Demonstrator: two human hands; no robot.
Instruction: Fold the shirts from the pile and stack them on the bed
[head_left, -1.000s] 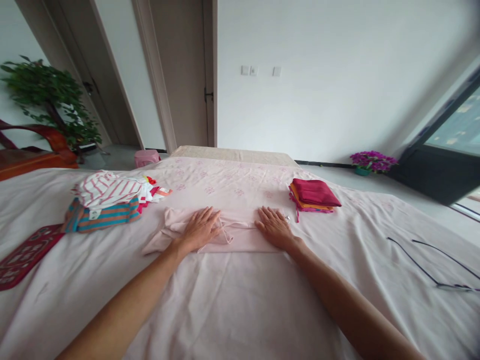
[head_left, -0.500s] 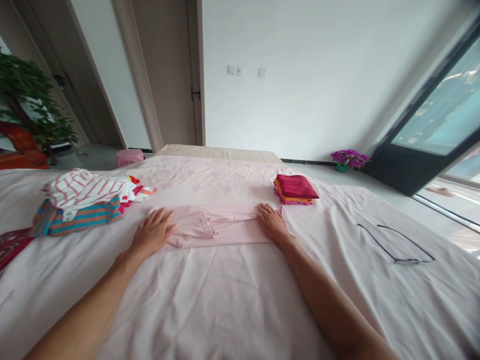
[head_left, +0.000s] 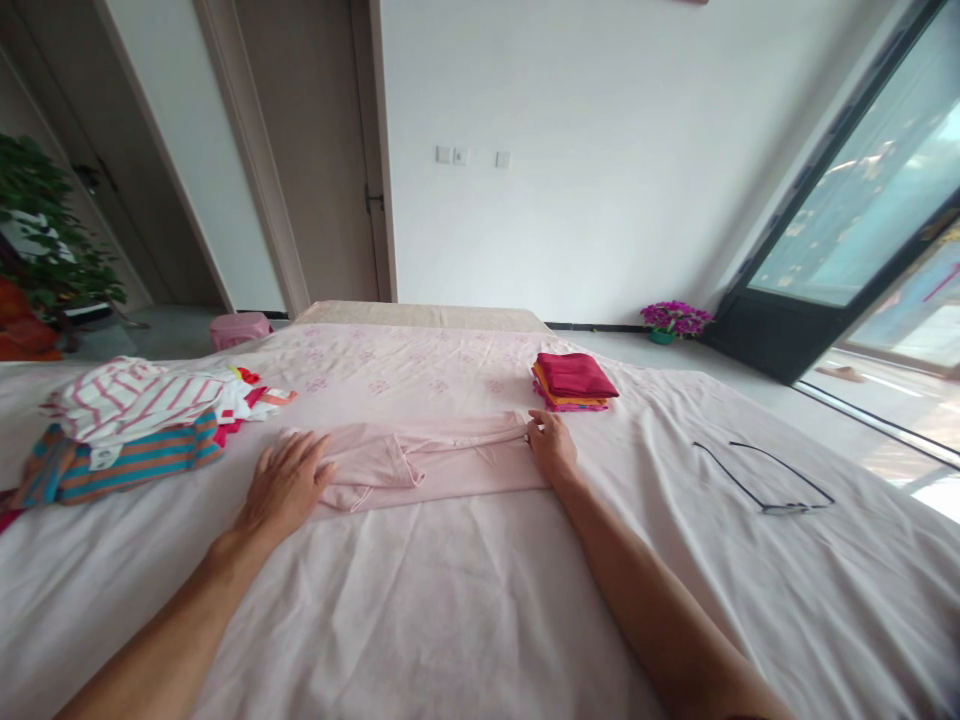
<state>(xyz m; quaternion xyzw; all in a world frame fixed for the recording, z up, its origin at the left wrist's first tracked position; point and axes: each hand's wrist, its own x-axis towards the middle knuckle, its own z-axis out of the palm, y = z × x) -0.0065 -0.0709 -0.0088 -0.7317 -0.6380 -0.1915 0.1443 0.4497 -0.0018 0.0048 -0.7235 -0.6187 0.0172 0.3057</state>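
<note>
A pale pink garment (head_left: 435, 462) lies folded into a long band on the pink bed sheet (head_left: 465, 600). My left hand (head_left: 283, 482) rests flat with spread fingers on the garment's left end. My right hand (head_left: 552, 448) sits at the garment's right end, its fingers curled and pinching the upper right corner of the cloth.
A heap of striped clothes (head_left: 127, 420) lies at the left. A folded stack of red, orange and pink cloths (head_left: 574, 380) sits just beyond my right hand. A thin black wire hanger (head_left: 765, 480) lies at the right. Doors, a plant (head_left: 45, 230) and a glass door surround the bed.
My left hand slid left from the garment's middle to its left end. My right hand went from lying flat to pinching the right corner. The view turned right.
</note>
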